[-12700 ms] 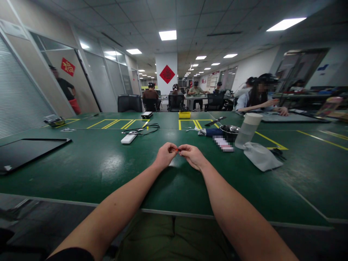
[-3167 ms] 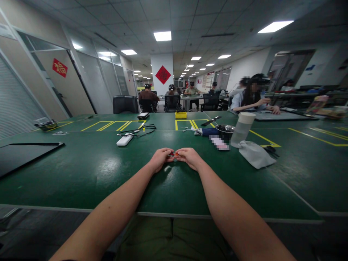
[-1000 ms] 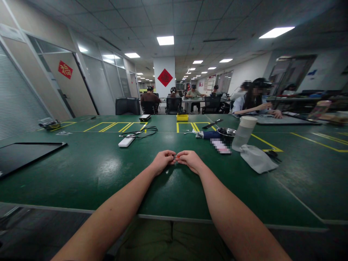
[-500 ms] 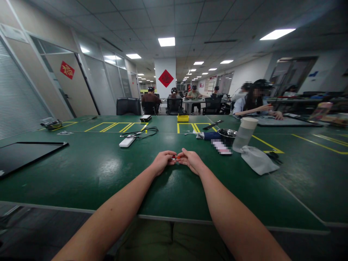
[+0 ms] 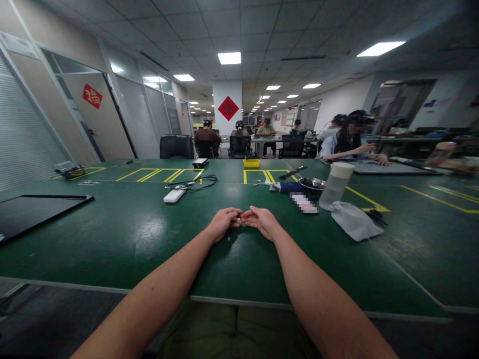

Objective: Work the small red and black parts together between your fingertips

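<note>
My left hand [image 5: 223,223] is closed, its thumb and fingers pinching a small shiny red piece [image 5: 239,216], partly hidden. Opposite it, my right hand [image 5: 264,222] grips a small orange piece [image 5: 245,216] at its fingertips. The two pieces sit very close together between my hands; whether they touch, and what kind of things they are, is too small to make out. Both hands rest low over the green table [image 5: 160,249], fingertips nearly meeting.
To the right are a frosted bottle [image 5: 337,185], a grey pouch [image 5: 355,221], a metal bowl [image 5: 313,186] and a pixelated phone-like object [image 5: 304,203]. A white power bank [image 5: 175,195] with black cable lies ahead left. A dark panel [image 5: 37,212] lies left. A person [image 5: 348,142] sits far right.
Hardly anything differs. My hands keep nearly the same place and hold, with only a slight shift of the fingers around the small pieces.
</note>
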The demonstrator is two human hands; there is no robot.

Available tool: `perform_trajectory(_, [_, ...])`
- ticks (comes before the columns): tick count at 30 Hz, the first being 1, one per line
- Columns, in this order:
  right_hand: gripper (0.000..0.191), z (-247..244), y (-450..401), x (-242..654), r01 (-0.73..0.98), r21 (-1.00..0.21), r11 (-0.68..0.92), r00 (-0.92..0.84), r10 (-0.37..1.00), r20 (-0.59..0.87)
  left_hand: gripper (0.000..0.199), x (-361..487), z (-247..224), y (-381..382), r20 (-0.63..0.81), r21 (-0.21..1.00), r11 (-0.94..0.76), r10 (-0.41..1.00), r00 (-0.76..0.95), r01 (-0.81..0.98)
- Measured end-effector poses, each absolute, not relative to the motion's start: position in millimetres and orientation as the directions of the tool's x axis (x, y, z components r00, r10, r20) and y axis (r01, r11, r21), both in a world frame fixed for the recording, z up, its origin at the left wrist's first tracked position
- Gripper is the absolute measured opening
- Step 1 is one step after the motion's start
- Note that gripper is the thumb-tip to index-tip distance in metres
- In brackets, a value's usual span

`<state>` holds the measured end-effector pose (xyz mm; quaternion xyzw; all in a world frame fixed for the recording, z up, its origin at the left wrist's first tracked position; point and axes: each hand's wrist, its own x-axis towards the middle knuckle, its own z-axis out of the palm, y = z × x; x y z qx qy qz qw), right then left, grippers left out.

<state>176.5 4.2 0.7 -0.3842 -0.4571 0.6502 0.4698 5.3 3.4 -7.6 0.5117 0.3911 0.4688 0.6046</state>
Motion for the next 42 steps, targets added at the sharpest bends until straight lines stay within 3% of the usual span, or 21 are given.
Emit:
perform_trajectory(6, [0.03,-1,6,177,-0.249,-0.959,-0.134,-0.264,0.962,-0.066,0.021,6,-5,1,-0.015,0.986,0.055,0.97,0.242,-0.159])
perform_trajectory(12, [0.009,-7,7,176,-0.2,-0.978,-0.063,-0.246,0.969,-0.012,0.024,6,-3,-1,0.015,0.994,0.013,0.966,0.258,-0.106])
perform_trajectory(19, [0.013,-10,7,175,-0.139,-0.99,-0.009,-0.226,0.974,0.023,0.023,7,-4,-4,0.126,0.99,-0.139,0.958,0.259,0.033])
perform_trajectory(29, [0.015,-9,3,176,-0.152,-0.987,0.058,-0.225,0.97,0.092,0.022,7,-3,-3,0.085,0.995,-0.07,0.958,0.273,-0.065])
perform_trajectory(38, [0.012,-1,-1,175,-0.163,-0.987,0.005,-0.214,0.976,0.04,0.024,7,-3,-3,0.028,0.994,0.002,0.962,0.272,-0.112])
perform_trajectory(42, [0.025,0,2,175,-0.234,-0.971,-0.059,-0.235,0.972,-0.002,0.023,7,-3,-2,-0.01,0.988,0.048,0.967,0.254,-0.144])
